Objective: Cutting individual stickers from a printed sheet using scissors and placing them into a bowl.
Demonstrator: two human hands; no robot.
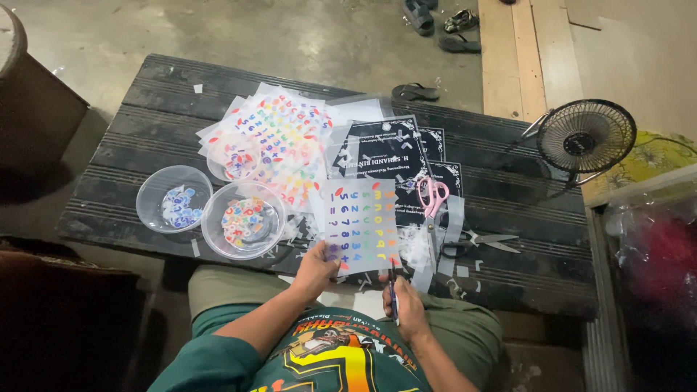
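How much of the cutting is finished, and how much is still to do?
Done: cut coloured pieces fill three clear bowls. In hand: the left hand holds a sticker sheet while the right hand works small scissors at its bottom edge. Left: that sheet looks nearly whole, and a pile of sheets waits behind.

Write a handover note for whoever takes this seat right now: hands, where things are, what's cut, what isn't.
Left hand grips the lower left edge of the sheet of coloured characters, held up over the near edge of the black table.
Right hand holds small blue-handled scissors at the sheet's bottom edge.
Done: cut pieces lie in three clear bowls to the left; trimmings are scattered on the table.
Left: the held sheet looks mostly whole, and a pile of uncut sheets lies behind the bowls.
Spare pink-handled scissors and a dark pair lie to the right.
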